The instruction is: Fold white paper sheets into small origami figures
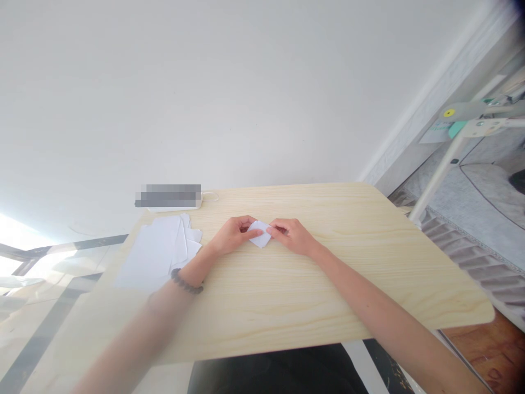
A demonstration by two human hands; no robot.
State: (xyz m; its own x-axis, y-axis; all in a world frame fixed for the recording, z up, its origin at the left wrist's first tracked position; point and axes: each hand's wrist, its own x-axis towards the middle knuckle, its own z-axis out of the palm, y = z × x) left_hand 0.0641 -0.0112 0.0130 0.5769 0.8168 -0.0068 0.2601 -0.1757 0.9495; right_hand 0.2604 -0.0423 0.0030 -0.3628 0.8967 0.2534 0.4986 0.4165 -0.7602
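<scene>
1. Head view: left hand (233,236) and right hand (292,236) are pinching a small white paper (260,241), right of the paper sheets (150,246), probably to steady both sides.
2. Those sheets are lying loosely overlapped, handy for grabbing I guess.

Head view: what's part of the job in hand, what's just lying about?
In the job:
small white paper, held by left hand and right hand
loose white sheets, probably

Lying about, apparently:
pixelated object on the table
white cord beside it
</scene>
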